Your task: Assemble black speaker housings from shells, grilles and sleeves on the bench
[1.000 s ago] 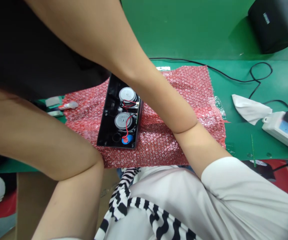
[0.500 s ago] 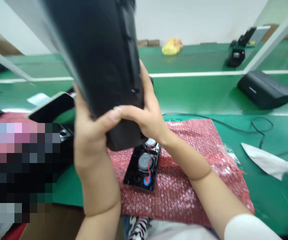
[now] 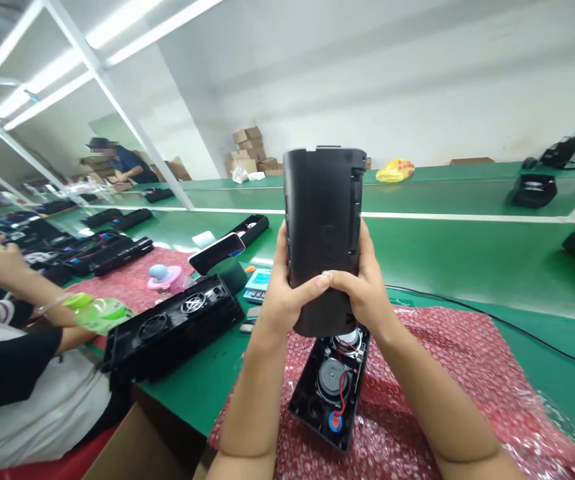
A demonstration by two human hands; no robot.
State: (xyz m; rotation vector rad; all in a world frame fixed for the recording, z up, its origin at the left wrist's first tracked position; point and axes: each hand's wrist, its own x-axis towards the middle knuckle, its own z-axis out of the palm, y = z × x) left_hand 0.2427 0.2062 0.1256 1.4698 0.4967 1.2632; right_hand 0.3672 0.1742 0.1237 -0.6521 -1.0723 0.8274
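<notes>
Both hands hold up a black plastic housing (image 3: 323, 220), with my left hand (image 3: 282, 297) wrapped round its left side and my right hand (image 3: 370, 287) round its right side. The thumbs meet across its lower front. Below it, partly covered by the housing, a black speaker panel (image 3: 317, 407) with round drivers, red wires and a blue-rimmed disc lies on red bubble wrap (image 3: 417, 413).
At the left, a co-worker's arm (image 3: 37, 287) is beside a green bottle (image 3: 98, 313) and a long black speaker case (image 3: 172, 327). A pink cup (image 3: 166, 277) and a phone (image 3: 217, 255) stand behind. A cable (image 3: 472, 308) crosses the green table (image 3: 492, 260) at right.
The view has swung up and left, bringing the co-worker and more of the room into sight. The housing now appears smaller and more upright, still in both hands.
</notes>
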